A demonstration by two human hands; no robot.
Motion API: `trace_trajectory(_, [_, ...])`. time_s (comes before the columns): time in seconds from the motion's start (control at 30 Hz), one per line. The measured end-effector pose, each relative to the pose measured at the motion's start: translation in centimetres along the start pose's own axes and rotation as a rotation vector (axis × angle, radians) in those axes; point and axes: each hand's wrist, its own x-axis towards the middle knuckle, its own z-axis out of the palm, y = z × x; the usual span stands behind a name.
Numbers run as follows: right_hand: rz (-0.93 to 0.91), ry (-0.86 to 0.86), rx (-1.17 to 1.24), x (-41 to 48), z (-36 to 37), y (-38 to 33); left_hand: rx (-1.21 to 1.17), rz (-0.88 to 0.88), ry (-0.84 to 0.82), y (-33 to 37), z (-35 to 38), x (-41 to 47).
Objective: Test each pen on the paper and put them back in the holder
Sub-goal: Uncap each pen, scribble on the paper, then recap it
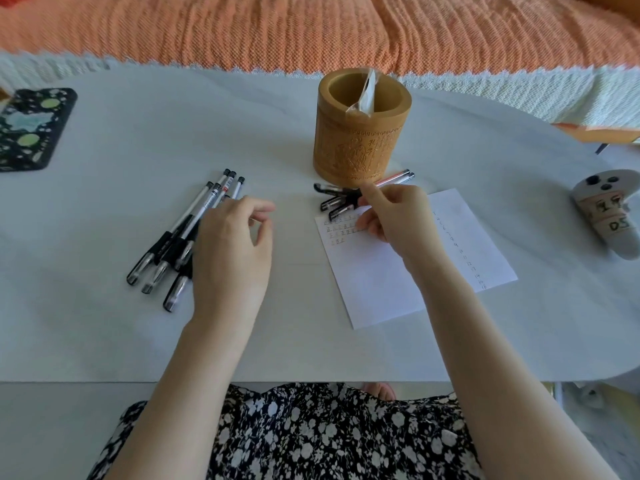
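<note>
A carved bamboo pen holder (360, 140) stands upright at the table's middle back, with a white wrapper sticking out of it. Several black-capped pens (180, 237) lie in a bundle at the left. My left hand (232, 251) hovers over their right side, fingers loosely curled and apart, holding nothing. A second group of pens (337, 200) lies just in front of the holder. My right hand (394, 216) rests over the top of the white paper (398, 271), fingers pinched on one pen from that group. Small written marks show on the paper's upper left.
A dark patterned phone case (29, 128) lies at the far left. A grey controller (613, 213) with labels sits at the right edge. An orange blanket (311, 29) lies beyond the table. The table's near edge runs just above my lap.
</note>
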Motion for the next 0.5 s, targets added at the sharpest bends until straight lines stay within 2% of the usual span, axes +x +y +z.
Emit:
trace_trajectory(0.13, [-0.03,0.061,-0.029,0.0,-0.4,0.4,0.175,-0.091,0.015,-0.8,-0.6,0.5])
trace_trajectory(0.33, [-0.135,0.128,-0.134,0.0,-1.4,0.9,0.223,-0.137,-0.028,-1.3,-0.3,0.5])
trace_trajectory(0.5, [-0.173,0.145,-0.336,0.3,-1.6,1.3,0.215,-0.149,-0.004,-1.6,-0.2,0.9])
